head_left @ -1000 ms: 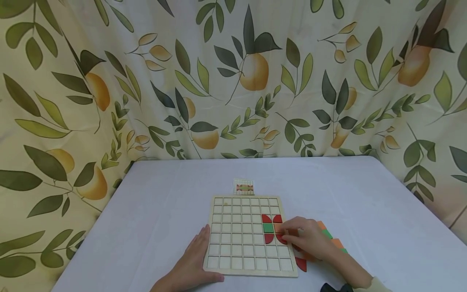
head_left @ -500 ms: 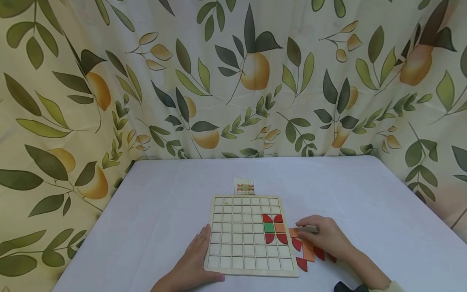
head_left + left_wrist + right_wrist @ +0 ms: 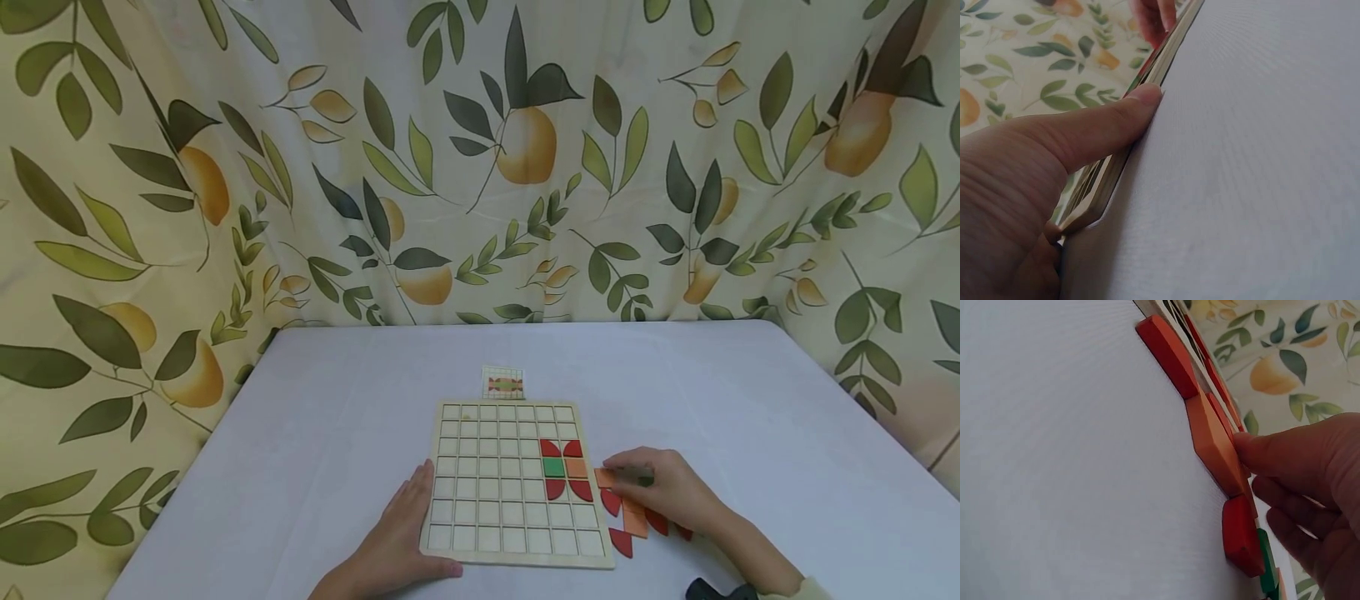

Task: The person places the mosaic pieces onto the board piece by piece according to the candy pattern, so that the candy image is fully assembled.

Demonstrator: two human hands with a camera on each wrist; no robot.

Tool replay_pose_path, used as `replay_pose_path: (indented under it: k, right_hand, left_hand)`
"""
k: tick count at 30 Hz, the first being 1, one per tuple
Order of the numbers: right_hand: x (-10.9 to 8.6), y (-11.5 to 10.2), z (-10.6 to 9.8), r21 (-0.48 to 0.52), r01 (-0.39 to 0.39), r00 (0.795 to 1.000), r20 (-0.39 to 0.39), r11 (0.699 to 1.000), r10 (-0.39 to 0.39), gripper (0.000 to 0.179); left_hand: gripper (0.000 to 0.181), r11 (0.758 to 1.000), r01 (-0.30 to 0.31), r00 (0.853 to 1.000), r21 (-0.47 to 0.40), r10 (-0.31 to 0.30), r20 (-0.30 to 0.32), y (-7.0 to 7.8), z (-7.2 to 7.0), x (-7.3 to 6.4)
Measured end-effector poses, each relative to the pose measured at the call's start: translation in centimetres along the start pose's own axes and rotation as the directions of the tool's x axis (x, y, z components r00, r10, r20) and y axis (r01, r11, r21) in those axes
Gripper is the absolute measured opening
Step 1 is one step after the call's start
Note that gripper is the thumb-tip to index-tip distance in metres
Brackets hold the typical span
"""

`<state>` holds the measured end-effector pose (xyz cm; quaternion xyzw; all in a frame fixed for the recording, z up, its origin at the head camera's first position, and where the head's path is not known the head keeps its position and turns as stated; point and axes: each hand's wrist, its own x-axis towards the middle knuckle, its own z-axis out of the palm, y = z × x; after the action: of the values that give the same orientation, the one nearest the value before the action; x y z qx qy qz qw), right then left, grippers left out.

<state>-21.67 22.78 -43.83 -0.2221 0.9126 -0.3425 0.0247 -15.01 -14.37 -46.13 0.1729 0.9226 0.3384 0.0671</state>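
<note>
A wooden grid board (image 3: 517, 533) lies on the table. My left hand (image 3: 390, 533) rests against its near left corner, fingers straight along the left side, and the thumb (image 3: 1116, 122) lies against the near edge. Beside the board's right edge, my right hand (image 3: 667, 487) has its thumb and index finger at an orange square tile (image 3: 603, 477), pinching it. Part of that tile is hidden by the fingers. On the board sit a green square (image 3: 552, 467), an orange square (image 3: 575, 467) and several red quarter-round tiles (image 3: 581, 490).
Loose red tiles (image 3: 621, 542) and an orange tile (image 3: 635, 521) lie right of the board, partly under my right hand. Green tiles (image 3: 1266, 559) show in the right wrist view. A pattern card (image 3: 503, 382) lies behind the board. A floral curtain (image 3: 480, 208) hangs behind the table.
My right hand has left the orange square on the board and moved right to the loose tiles. In the last half second it has shifted slightly. The left hand stays put.
</note>
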Motion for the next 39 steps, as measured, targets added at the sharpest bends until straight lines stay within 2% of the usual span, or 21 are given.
replay_pose_path:
  k: [5,13,18,23,25,30,35,39]
  right_hand:
    - [0.5,-0.2,0.0,-0.023,0.011,0.998,0.062,1.0,-0.009,0.033]
    - [0.9,0.1,0.1,-0.056,0.067,0.996,0.07,0.996,-0.063,0.03]
    - [0.9,0.2,-0.1,-0.044,0.072,0.995,0.076,0.996,-0.069,0.032]
    - [1.0,0.1,-0.3,-0.059,0.046,0.998,0.04,0.997,-0.044,0.032]
    - [1.1,-0.1,-0.3,-0.063,0.059,0.998,0.018,0.996,-0.058,0.032]
    - [1.9,-0.8,0.0,-0.028,0.087,0.996,0.024,0.996,-0.086,0.034]
    - [2.7,-1.6,0.3,0.028,0.061,0.997,0.037,0.998,-0.062,0.034]
    - [3.5,-1.8,0.7,0.06,0.072,0.996,0.047,0.996,-0.074,0.033]
  left_hand:
    - [0.128,1.0,0.011,1.0,-0.003,-0.011,-0.001,0.1,-0.1,0.0]
    - [0.129,0.999,0.037,0.999,-0.016,-0.037,0.008,0.1,0.0,0.0]
    - [0.129,0.999,0.041,0.999,-0.014,-0.04,0.008,0.2,0.0,0.0]
    - [0.129,1.0,0.031,0.999,0.002,-0.031,0.012,0.1,0.0,0.2]
    - [0.129,1.0,0.023,1.0,0.004,-0.023,0.013,0.1,0.1,0.3]
    - [0.13,1.0,0.02,1.0,0.001,-0.02,0.011,0.1,0.2,0.3]
    - [0.13,1.0,0.024,1.0,0.001,-0.024,0.01,0.1,0.2,0.3]
    - [0.13,1.0,0.017,1.0,0.007,-0.017,0.005,-0.1,0.1,0.2]
